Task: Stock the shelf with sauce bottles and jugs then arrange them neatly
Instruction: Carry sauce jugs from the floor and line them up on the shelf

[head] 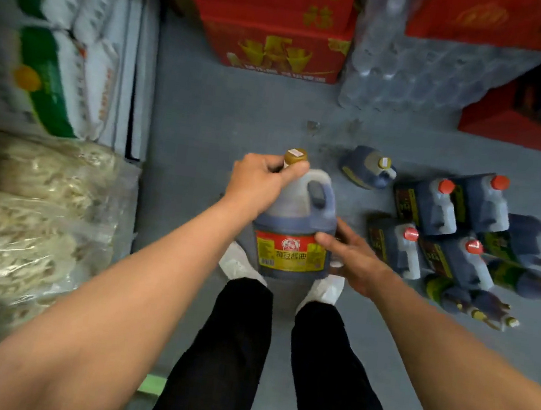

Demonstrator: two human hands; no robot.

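Note:
A large dark sauce jug (293,228) with a gold cap and a red and yellow label is held above my feet. My left hand (260,179) grips its neck just under the cap. My right hand (353,257) lies against the jug's lower right side with straight fingers. On the floor to the right lie a small gold-capped jug (367,168), several red-capped jugs (443,226) and several dark sauce bottles (527,270) on their sides.
Bags of dried noodles (36,217) and white sacks (77,45) fill the shelf at the left. Red cartons (273,28) and a wrapped pack of water bottles (414,76) stand on the grey floor ahead. Another red carton (510,128) sits at the right.

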